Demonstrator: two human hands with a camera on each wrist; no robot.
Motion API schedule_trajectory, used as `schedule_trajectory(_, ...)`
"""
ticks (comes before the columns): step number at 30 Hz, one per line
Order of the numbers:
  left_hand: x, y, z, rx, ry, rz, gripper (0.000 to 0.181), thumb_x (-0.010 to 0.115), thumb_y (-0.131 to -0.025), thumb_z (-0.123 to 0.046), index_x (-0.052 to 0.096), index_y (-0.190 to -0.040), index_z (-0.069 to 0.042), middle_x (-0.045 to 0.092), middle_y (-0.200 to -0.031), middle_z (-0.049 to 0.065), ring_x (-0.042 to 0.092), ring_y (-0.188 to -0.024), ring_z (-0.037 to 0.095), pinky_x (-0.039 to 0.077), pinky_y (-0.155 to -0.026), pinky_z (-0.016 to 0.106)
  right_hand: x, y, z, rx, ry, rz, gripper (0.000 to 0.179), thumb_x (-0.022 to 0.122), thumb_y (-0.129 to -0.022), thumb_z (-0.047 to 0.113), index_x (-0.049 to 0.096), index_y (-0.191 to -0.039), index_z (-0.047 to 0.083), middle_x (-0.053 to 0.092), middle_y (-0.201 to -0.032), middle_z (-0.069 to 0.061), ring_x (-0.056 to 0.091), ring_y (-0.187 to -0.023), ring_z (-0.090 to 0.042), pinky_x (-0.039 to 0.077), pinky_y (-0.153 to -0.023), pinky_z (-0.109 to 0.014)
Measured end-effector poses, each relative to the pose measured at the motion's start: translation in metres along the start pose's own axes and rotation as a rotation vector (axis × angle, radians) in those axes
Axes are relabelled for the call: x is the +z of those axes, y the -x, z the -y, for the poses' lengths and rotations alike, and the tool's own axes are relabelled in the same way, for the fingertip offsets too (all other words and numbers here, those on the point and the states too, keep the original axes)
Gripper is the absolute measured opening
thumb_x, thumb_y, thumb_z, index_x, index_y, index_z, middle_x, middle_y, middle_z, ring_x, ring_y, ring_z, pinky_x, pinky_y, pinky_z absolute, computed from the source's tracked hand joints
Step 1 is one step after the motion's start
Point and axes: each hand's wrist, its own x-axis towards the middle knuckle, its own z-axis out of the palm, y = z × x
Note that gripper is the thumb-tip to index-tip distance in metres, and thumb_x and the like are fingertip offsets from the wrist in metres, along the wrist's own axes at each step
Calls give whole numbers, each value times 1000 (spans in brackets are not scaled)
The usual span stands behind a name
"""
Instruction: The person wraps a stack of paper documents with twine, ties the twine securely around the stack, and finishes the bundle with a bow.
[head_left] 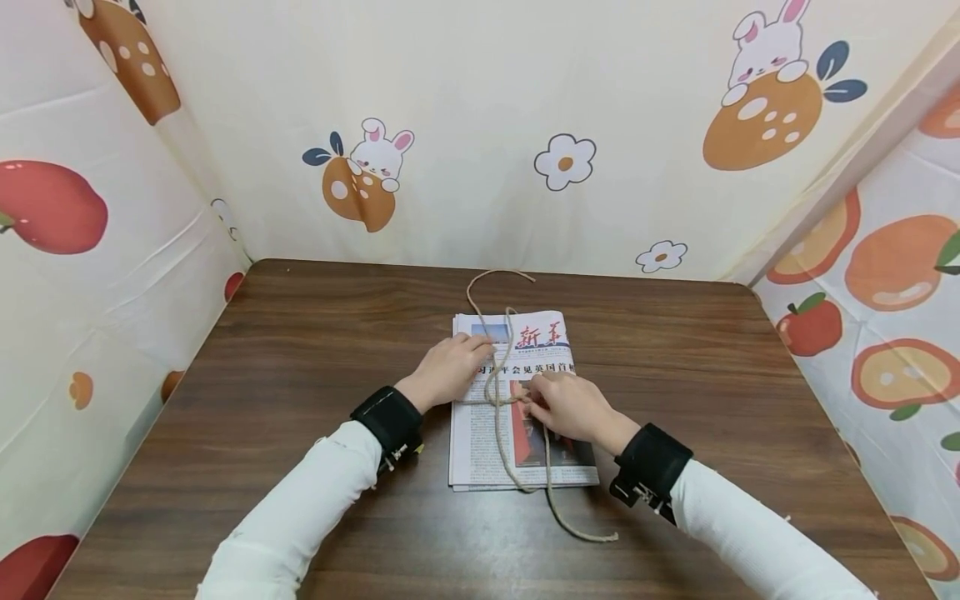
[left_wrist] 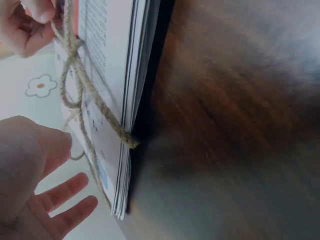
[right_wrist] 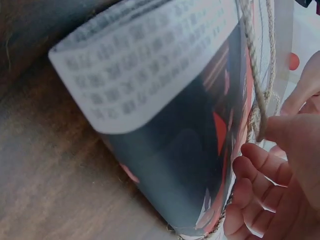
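A stack of folded newspapers (head_left: pixel 476 454) lies on the table, with a thin twine (head_left: pixel 551 479) wrapped across and along it. The strands cross near the middle of the top sheet, where a loop shows in the left wrist view around the twine crossing (left_wrist: pixel 75 52). My right hand (head_left: pixel 570 407) pinches the twine just right of that crossing; its thumb is on a strand (right_wrist: pixel 254 65) in the right wrist view. Over the upper left of the stack, my left hand (head_left: pixel 450 369) has its thumb and fingers (left_wrist: pixel 70 192) apart, beside the twine. Its index finger is mostly hidden.
One loose twine end (head_left: pixel 517 273) curls past the far edge of the stack, and another end (head_left: pixel 600 537) lies on the brown wooden table (head_left: pixel 337 333) towards me. Printed cloth (head_left: pixel 465 100) hangs behind the table and at both sides.
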Motion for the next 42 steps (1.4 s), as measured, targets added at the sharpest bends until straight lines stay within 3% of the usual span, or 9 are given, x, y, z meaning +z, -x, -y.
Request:
schedule_trajectory(3,4,-5,1,-5,-34,68,35,54,-86,-3,60,-119,-11,53,-130,6,53,-107,28,43,-91,39,0,0,-1,0,-5,3,16,67,-83,20,56,-74,13,49,-64,5,42,-55,-7,34,-50,-21)
schedule_trajectory(6,8,-8,0,-14,-48,97,32,54,-88,-5,62,-117,-14,52,-131,6,52,-107,28,42,-91,39,0,1,-2,25,-18,16,13,66,-83,17,56,-75,14,50,-66,5,43,-56,-7,35,-50,-21)
schedule_trajectory(8,10,-9,0,-13,-70,83,25,54,-89,-7,65,-110,-15,55,-126,5,52,-105,26,42,-88,39,0,1,-3,33,-31,18,12,66,-83,16,57,-76,14,51,-66,5,43,-56,-6,35,-50,-21)
schedule_trajectory(13,12,-8,3,11,-155,-23,4,63,-85,-13,67,-87,-14,62,-103,4,54,-95,23,43,-80,36,-1,2,-6,34,-63,-15,8,64,-83,11,58,-79,13,55,-67,5,46,-56,-5,38,-50,-21)
schedule_trajectory(19,6,5,9,24,-187,-96,3,64,-84,-15,66,-82,-13,65,-81,2,56,-79,21,41,-74,34,-3,5,-11,39,-58,-28,4,64,-84,9,61,-87,10,60,-75,2,50,-61,-6,43,-55,-23)
schedule_trajectory(25,-4,23,15,43,-183,-103,4,67,-82,-16,64,-82,-13,63,-78,1,58,-78,20,43,-78,34,-5,9,-20,86,-43,-49,5,64,-83,9,59,-85,11,56,-75,2,48,-63,-9,42,-57,-26)
schedule_trajectory(31,-13,38,19,12,-126,-126,7,68,-81,-17,62,-79,-13,58,-71,-1,58,-64,17,46,-60,32,-7,14,-31,115,-47,-77,6,65,-83,10,60,-83,12,53,-73,2,44,-59,-8,38,-53,-25)
schedule_trajectory(34,-14,44,20,-14,-100,-119,7,67,-82,-18,63,-78,-15,56,-70,-2,57,-61,15,45,-53,31,-8,17,-37,127,-51,-91,5,65,-83,11,61,-82,12,53,-72,1,43,-58,-8,37,-51,-24)
schedule_trajectory(42,-11,55,20,-54,-53,-87,12,68,-81,-17,59,-73,-17,53,-68,-5,53,-58,10,42,-49,26,-8,26,-53,198,-32,-107,6,65,-82,13,60,-82,12,52,-71,2,43,-57,-10,36,-50,-26)
